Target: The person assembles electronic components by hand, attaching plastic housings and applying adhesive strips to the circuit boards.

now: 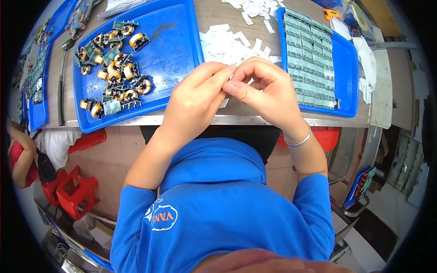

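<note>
At the table (210, 14), the left hand (195, 100) and right hand (268, 91) meet, fingers curled inward; how tightly they close, and on what, I cannot tell.

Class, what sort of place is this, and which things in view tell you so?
Probably an electronics assembly workshop: loose circuit boards lie heaped in a blue tray, board-like green pieces line up in another tray, and small white pieces lie scattered on the workbench between.
</note>
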Tool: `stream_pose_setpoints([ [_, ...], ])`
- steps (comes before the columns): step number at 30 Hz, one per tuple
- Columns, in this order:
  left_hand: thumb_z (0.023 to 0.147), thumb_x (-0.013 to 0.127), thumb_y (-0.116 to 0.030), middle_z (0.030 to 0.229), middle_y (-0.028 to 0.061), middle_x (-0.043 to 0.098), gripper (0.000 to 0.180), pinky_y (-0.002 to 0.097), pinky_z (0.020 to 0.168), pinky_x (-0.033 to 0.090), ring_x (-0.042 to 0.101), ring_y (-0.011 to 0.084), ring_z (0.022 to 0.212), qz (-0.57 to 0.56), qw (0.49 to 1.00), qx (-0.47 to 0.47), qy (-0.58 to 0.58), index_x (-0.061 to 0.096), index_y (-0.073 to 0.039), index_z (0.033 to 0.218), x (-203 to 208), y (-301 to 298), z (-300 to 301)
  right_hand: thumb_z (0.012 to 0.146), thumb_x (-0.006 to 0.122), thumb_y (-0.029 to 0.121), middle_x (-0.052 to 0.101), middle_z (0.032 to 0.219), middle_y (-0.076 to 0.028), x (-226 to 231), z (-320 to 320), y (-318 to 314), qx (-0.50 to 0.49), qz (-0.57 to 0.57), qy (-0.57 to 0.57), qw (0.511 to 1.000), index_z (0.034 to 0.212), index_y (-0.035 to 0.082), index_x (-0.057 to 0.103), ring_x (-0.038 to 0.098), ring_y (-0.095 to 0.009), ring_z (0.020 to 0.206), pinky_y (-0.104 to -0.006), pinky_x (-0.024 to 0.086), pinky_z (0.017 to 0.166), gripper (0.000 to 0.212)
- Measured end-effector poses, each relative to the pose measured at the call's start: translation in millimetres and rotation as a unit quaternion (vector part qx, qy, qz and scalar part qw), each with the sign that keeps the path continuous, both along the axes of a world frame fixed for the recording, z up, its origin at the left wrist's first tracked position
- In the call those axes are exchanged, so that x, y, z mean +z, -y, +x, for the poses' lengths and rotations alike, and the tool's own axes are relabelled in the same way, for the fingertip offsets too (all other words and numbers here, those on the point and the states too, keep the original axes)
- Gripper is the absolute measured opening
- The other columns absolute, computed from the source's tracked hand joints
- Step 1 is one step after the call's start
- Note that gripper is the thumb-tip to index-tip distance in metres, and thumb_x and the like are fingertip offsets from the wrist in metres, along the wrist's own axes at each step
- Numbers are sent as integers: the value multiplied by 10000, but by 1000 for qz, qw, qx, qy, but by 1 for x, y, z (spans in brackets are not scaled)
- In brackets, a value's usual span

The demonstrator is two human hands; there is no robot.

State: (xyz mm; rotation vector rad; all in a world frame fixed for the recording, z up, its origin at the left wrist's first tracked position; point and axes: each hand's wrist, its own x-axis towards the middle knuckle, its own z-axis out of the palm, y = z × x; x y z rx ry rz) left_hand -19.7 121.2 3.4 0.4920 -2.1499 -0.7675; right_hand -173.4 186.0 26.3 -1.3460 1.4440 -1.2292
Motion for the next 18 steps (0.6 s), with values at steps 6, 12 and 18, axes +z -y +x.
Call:
stream_pose_setpoints([
  [6, 729, 625, 12, 927, 144, 578, 271, 308, 668, 496, 593, 268, 798, -11, 1000, -3, 16, 579, 23, 996, 2, -1, 2, 789, 662, 162, 614, 724, -66, 5, -5, 2, 30, 154, 168, 973, 875, -37, 609, 568, -79, 634, -186, 457, 530, 224],
  [12, 752, 623, -10, 920, 136, 587, 245, 300, 670, 498, 598, 251, 792, 42, 999, -11, -11, 596, 4, 995, 6, 0, 3, 807, 621, 129, 613, 725, -65, 9, -8, 5, 39, 146, 193, 969, 865, -32, 610, 582, -94, 621, -203, 469, 522, 171],
  [18, 802, 602, -30, 879, 81, 601, 181, 221, 637, 497, 597, 117, 714, 372, 917, 48, -139, 615, 48, 964, 11, 12, 10, 815, 557, 100, 629, 795, -67, 2, -48, 49, -136, -21, 5, 991, 1008, -10, 574, 596, -99, 677, -204, 474, 568, 222],
])
